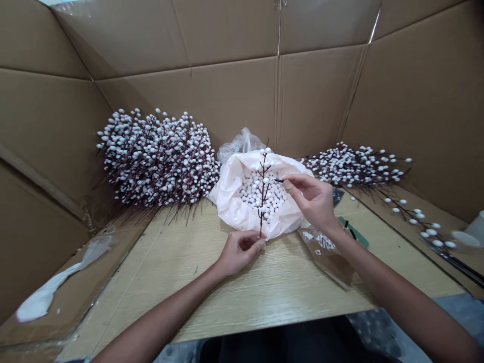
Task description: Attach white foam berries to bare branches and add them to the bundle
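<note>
The left hand (240, 249) closes around an upright berry sprig (262, 189) above a white plastic bag (229, 194), while the right hand (312, 199) pinches a small black stick (278, 180) beside the sprig.

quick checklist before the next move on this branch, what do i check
Left hand gripping the stem of the white-budded branch: ok
Right hand pinching the black-tipped stick: ok
Branch held upright over the bag: ok
White beads lying in the open plastic bag, near both hands: ok
Stick tip loaded with glue or anything else: cannot tell, too small to see
</note>
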{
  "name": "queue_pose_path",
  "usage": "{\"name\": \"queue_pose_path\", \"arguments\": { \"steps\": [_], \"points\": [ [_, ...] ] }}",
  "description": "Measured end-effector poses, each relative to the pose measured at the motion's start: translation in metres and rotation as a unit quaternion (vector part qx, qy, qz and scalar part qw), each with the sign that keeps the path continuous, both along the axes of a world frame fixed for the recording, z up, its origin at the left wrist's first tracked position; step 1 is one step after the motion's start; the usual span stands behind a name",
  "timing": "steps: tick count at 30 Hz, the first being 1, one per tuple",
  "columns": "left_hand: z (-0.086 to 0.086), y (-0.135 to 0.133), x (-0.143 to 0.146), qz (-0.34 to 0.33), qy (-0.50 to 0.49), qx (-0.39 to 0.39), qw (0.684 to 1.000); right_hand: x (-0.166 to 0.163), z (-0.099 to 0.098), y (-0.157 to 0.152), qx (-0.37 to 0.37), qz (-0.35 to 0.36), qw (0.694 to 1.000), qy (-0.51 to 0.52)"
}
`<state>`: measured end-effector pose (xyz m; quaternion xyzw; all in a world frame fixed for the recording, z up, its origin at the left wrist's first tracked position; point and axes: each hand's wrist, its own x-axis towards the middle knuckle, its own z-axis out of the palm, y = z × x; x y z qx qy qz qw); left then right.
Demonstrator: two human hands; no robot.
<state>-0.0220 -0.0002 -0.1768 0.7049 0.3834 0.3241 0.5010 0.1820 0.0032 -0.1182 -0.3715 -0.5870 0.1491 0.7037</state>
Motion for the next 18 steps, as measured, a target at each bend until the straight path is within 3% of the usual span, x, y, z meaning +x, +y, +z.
{"name": "queue_pose_path", "arguments": {
  "steps": [4,8,12,18],
  "points": [
    [0.000,0.001,0.001,0.003,-0.003,-0.007,1.000,0.003,0.002,0.000,0.004,-0.024,1.000,0.009],
    [-0.001,0.001,0.001,0.005,-0.007,-0.002,1.000,0.013,0.013,0.001,0.048,-0.092,0.994,0.037],
    [-0.002,0.000,0.000,0.004,-0.014,0.002,1.000,0.013,0.040,-0.004,0.115,-0.140,0.983,0.017],
    [-0.006,0.002,0.000,0.010,-0.027,0.007,1.000,-0.002,0.089,-0.016,0.146,-0.069,0.973,-0.163]
  ]
}}
